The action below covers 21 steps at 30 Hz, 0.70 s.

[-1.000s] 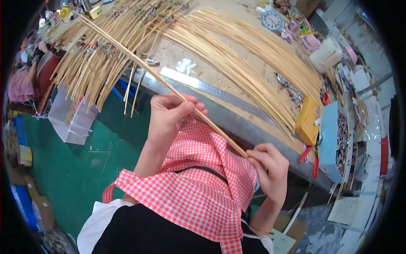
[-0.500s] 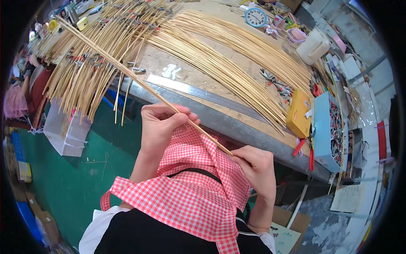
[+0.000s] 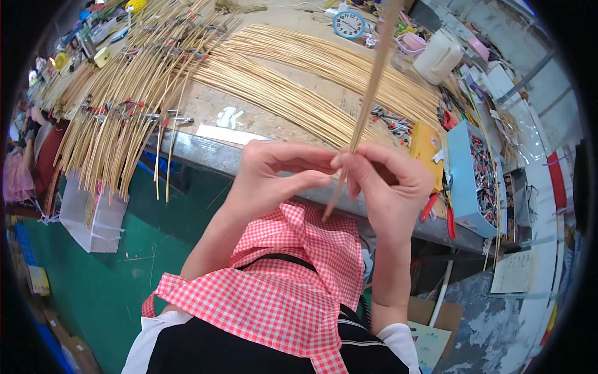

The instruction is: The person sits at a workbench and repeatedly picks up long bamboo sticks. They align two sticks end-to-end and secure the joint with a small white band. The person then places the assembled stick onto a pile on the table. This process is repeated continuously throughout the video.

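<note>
A long, thin bamboo strip [image 3: 375, 71], perhaps several laid together, rises steeply in front of me and runs off the top edge. Thumb and fingers of my right hand [image 3: 393, 190] pinch it near its lower part. The strip's short lower end points down toward the checked apron [image 3: 324, 234]. My left hand [image 3: 265, 177] is just left of the strip, thumb and fingers apart in a curve. Its fingertips come up to the strip beside the right thumb; whether they touch it I cannot tell.
Bamboo strips [image 3: 280, 87] lie in rows on the workbench [image 3: 212, 112]. At left, a pile of clipped strips [image 3: 118, 137] overhangs the edge. A metal ruler [image 3: 230, 135], yellow box [image 3: 425, 146], red-handled pliers [image 3: 450, 218], blue bin of clips [image 3: 464, 187] and blue clock [image 3: 349, 25] are around.
The strip has swung from slanting up to the left to nearly upright. My left hand has opened from its grip on it. My right hand has risen, still pinching it.
</note>
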{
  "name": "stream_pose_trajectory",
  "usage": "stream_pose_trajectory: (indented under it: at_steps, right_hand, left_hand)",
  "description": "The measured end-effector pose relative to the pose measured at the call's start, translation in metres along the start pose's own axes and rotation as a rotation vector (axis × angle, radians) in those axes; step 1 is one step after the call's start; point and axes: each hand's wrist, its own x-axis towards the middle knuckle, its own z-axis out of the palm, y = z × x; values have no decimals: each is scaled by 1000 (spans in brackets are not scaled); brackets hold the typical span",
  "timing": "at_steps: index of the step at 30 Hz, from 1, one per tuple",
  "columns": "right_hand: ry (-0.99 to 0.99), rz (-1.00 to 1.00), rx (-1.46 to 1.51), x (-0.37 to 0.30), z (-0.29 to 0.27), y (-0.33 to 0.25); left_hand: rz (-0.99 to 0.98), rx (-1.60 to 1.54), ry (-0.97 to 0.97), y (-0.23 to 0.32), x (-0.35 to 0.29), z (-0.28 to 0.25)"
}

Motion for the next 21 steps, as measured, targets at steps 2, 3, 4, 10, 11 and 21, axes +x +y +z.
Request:
stream_pose_trajectory:
  at_steps: [2, 3, 4, 10, 11, 21]
  right_hand:
    - [73, -82, 128, 7, 6, -1]
    - [89, -129, 110, 10, 7, -3]
    - [104, -132, 101, 11, 7, -3]
    - [106, -45, 71, 0, 7, 12]
    - [100, -16, 48, -4, 7, 17]
    - [58, -17, -121, -5, 11, 31]
  left_hand:
    - [40, 66, -12, 8, 11, 8]
    - [59, 103, -13, 10, 16, 9]
    - [107, 152, -12, 10, 20, 10]
    - [228, 461, -70, -8, 23, 1]
    - [213, 460, -88, -13, 22, 1]
    - [70, 422, -88, -34, 10, -7]
